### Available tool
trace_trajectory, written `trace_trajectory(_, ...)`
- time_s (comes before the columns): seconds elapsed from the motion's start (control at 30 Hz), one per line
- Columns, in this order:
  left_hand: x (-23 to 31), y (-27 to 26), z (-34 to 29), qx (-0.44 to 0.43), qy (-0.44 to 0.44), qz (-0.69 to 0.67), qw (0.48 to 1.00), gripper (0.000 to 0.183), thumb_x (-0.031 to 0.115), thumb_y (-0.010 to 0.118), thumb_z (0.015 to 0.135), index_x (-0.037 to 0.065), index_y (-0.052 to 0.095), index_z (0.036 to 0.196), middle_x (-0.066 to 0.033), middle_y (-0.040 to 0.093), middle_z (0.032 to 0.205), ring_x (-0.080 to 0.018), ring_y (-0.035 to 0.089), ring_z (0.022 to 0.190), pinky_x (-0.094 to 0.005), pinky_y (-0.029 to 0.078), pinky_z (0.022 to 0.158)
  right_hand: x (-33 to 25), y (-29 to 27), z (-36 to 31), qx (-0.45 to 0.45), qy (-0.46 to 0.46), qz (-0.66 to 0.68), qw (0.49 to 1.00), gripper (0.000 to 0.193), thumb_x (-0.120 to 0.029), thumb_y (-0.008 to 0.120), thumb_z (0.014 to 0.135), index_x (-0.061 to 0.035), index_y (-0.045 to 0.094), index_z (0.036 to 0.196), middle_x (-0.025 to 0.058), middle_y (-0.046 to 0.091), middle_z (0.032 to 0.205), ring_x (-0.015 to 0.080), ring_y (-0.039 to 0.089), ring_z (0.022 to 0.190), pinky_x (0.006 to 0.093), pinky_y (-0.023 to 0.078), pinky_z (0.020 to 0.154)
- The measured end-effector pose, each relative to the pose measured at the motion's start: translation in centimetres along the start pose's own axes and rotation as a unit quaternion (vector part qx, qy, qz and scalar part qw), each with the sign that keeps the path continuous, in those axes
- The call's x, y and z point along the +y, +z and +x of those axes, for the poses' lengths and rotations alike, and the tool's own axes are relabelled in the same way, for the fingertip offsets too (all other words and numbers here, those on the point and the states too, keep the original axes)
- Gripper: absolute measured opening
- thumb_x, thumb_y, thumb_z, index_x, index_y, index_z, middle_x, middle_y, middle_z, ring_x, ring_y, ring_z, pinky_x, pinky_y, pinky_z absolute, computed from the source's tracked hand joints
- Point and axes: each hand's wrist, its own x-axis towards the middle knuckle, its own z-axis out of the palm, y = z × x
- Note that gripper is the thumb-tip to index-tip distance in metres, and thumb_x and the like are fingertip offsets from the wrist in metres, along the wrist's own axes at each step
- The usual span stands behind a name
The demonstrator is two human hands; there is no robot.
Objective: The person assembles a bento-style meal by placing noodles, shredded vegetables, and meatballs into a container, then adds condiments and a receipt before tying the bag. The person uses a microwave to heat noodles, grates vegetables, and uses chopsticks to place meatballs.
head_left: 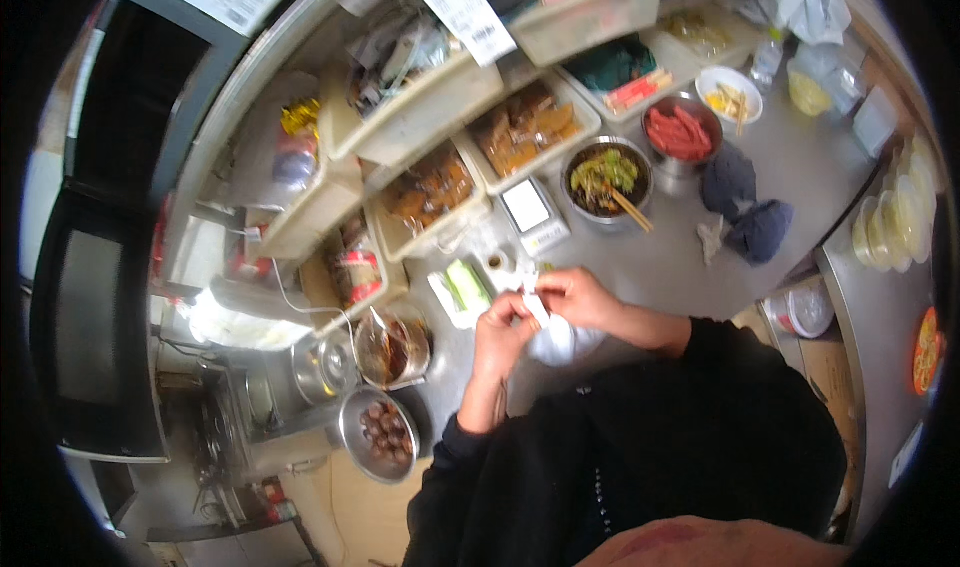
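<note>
Both my hands meet over the steel counter close to my body, pinching the gathered top of a white plastic bag (566, 345). The closed fingers of my left hand (500, 337) grip one side of the twisted white plastic. My right hand (584, 299) pinches the other side, a little farther away. The bag's rounded lower part hangs below my right hand, and what is inside cannot be made out. Just beyond my left hand, a light green block-like thing (466, 285) lies on something white. Next to it stands a small roll (497, 261).
Beyond my hands are a white-topped scale (527, 207) and a steel bowl of greens with chopsticks (607, 182). Red sticks fill another bowl (680, 132); dark cloths (757, 229) lie right. Bins of packets (430, 192) line the back. Left are a clear pot (392, 347) and brown eggs (387, 432).
</note>
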Motion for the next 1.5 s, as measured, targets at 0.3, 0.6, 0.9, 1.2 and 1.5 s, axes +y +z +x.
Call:
trace_trajectory(0.3,-7.3,-2.8,4.3,0.234,-0.157,-0.113,0.953,0.033,-0.018,0.054,0.058,0.009,0.047,0.076,0.0025,0.046,0.067,-0.0098,0.046,0.054,-0.0234,0.041,0.051,-0.7,-3.3,-4.0,-0.181,0.086,-0.190,0.961,0.036,-0.024,0.065,0.084,-0.0009,0.056,0.058,0.0113,0.054,0.057,0.0170,0.048,0.052,0.0327,0.039,0.054)
trace_trajectory(0.6,-7.6,-3.8,4.4,0.253,-0.185,-0.113,0.943,0.039,-0.017,0.055,0.056,0.006,0.051,0.087,-0.0001,0.048,0.073,-0.0113,0.047,0.057,-0.0239,0.041,0.051,-2.4,-3.9,-5.4,-0.175,-0.097,-0.360,0.911,0.030,-0.027,0.059,0.085,-0.0061,0.060,0.064,0.0114,0.061,0.067,0.0306,0.059,0.073,0.0409,0.044,0.071)
trace_trajectory(0.9,-7.9,-3.3,4.2,0.252,-0.189,-0.114,0.942,0.038,-0.015,0.057,0.058,0.006,0.052,0.089,-0.0016,0.053,0.071,-0.0133,0.051,0.057,-0.0254,0.043,0.052,-3.4,-5.1,-3.6,-0.328,-0.236,-0.277,0.872,0.031,-0.026,0.063,0.086,-0.0091,0.057,0.061,0.0078,0.053,0.055,0.0257,0.055,0.064,0.0371,0.038,0.080)
trace_trajectory(1.2,-4.3,-5.4,1.4,0.163,-0.037,0.017,0.986,0.056,-0.010,0.055,0.073,0.006,0.040,0.125,-0.0048,0.054,0.107,-0.0164,0.052,0.102,-0.0266,0.043,0.085,-12.5,-11.3,7.0,0.103,-0.326,-0.390,0.855,0.036,-0.016,0.066,0.082,-0.0024,0.060,0.115,0.0162,0.056,0.123,0.0294,0.053,0.112,0.0403,0.041,0.096)
trace_trajectory(1.5,-5.1,-6.0,-2.4,0.162,-0.118,-0.022,0.979,0.018,-0.001,0.055,0.087,0.002,0.059,0.105,-0.0045,0.061,0.099,-0.0172,0.060,0.090,-0.0307,0.047,0.083,-25.2,-11.4,25.6,0.176,-0.220,-0.257,0.924,0.049,-0.017,0.072,0.078,0.0029,0.054,0.119,0.0160,0.065,0.107,0.0241,0.063,0.096,0.0347,0.050,0.084)
